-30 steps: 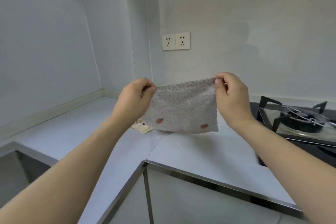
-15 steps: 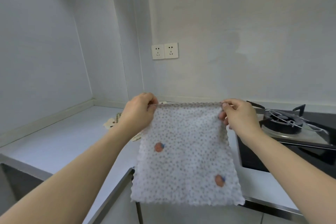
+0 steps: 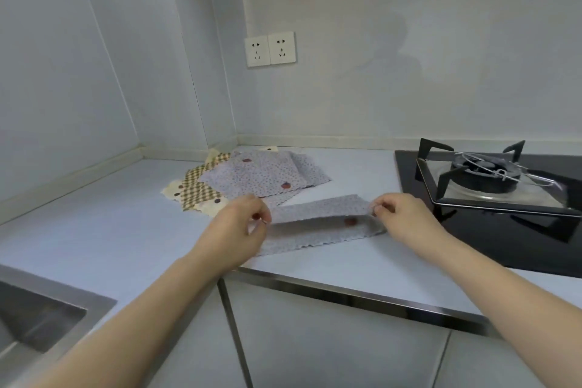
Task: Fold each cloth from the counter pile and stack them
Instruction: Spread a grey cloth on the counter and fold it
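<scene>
In the head view, a thin dotted grey cloth lies on the counter near its front edge, doubled over, with the left hand and right hand each pinching a top corner. It looks light, limp and easily creased, so corner grips suit it. The pile lies just behind.

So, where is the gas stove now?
The gas stove is at the right of the head view, on the counter, just right of the right hand.
</scene>
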Available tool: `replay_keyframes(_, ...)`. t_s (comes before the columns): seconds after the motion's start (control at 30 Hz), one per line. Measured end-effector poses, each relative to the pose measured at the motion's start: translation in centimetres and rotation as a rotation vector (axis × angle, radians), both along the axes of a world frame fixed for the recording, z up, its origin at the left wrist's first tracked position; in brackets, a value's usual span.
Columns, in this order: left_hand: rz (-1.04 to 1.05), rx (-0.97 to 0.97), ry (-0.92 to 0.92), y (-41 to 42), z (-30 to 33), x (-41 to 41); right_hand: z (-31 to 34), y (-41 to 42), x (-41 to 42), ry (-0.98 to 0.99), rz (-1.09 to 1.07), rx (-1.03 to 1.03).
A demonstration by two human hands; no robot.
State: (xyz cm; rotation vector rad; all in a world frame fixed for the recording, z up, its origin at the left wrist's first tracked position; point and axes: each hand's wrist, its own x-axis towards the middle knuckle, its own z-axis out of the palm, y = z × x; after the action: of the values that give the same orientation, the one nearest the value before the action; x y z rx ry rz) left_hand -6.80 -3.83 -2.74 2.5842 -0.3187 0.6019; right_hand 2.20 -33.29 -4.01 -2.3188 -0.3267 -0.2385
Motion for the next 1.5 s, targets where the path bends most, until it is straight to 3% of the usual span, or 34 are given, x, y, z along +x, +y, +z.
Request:
replay_keyframes(0.13,-0.045,0.094,0.031,0.0,-4.5,-1.5,-2.5,-0.5,-1.5,-0.135,0.047,-0.320)
replay_keyframes(0.6,-0.042,0.248,-0.019,-0.3,-4.0,1.4,-2.2,0.3,-1.1,-0.129,0.020,-0.465)
replay_keyframes(0.8,0.098,-0.420,0.139,-0.6,-2.8,1.3,-2.1,0.0,-1.4,-0.140,0.055,-0.416)
replay_keyframes(1.13,0.029,-0.431,0.199,-0.2,-3.2,0.5,-1.5,0.6,-2.3,-0.064,0.251,-0.400)
replay_keyframes(1.33,-0.035,-0.708,0.319,0.5,-2.2,0.1,-2.1,2.8,-2.5,-0.066,0.251,-0.355)
replay_keyframes(1.5,-0.046,-0.779,0.260,0.9,-1.7,0.4,-2.2,2.3,-2.6,-0.105,0.228,-0.180)
